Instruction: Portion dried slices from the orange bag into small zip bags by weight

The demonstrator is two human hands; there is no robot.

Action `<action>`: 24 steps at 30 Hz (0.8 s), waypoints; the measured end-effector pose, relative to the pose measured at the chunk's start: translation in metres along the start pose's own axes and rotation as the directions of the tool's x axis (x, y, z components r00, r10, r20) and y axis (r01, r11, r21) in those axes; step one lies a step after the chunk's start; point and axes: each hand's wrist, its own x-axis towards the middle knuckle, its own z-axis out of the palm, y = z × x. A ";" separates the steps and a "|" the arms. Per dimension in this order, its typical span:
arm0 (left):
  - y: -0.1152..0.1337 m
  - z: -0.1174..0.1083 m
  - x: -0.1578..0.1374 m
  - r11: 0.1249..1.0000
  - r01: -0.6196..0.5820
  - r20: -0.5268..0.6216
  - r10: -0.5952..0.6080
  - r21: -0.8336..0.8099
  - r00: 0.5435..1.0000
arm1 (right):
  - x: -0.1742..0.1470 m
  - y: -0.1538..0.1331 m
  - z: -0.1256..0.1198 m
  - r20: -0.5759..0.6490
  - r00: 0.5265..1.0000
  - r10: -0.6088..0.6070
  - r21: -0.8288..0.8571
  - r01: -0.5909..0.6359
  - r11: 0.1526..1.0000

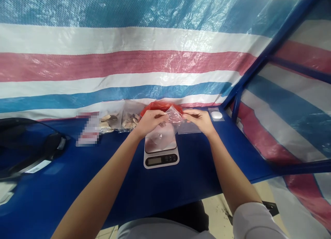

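Note:
Above the back of a white kitchen scale (160,160), I hold up a small clear plastic bag (174,115) between both hands. My left hand (152,121) pinches one side of it; my right hand (198,119) pinches the other. The scale's display looks dark, and its plate carries a clear, shiny round shape that I cannot make out well. Behind my hands lies a red plastic bag (160,105), partly covered by them. Another flat clear bag (188,128) rests on the blue table under my right hand.
Two clear bags of dried slices (110,121) stand left of the scale. A white oval object (216,115) lies on a clear packet at the right. A black strapped item (51,146) sits far left. Striped sheeting (129,65) hangs behind; a blue metal frame (261,59) rises at the right.

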 end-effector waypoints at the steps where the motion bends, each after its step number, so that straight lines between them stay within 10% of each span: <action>1: -0.002 0.004 -0.001 0.999 0.011 -0.021 -0.012 -0.049 1.000 | -0.001 0.002 -0.003 -0.034 0.999 0.029 0.018 -0.029 0.999; 14: -0.007 0.068 0.002 0.965 0.044 -0.201 -0.098 -0.260 0.975 | 0.008 0.019 -0.030 0.008 0.974 0.224 0.134 -0.223 0.966; 24: -0.021 0.082 -0.001 0.878 -0.237 -0.102 0.304 0.415 0.947 | 0.040 0.037 -0.083 0.008 0.913 0.407 -0.028 -0.407 0.913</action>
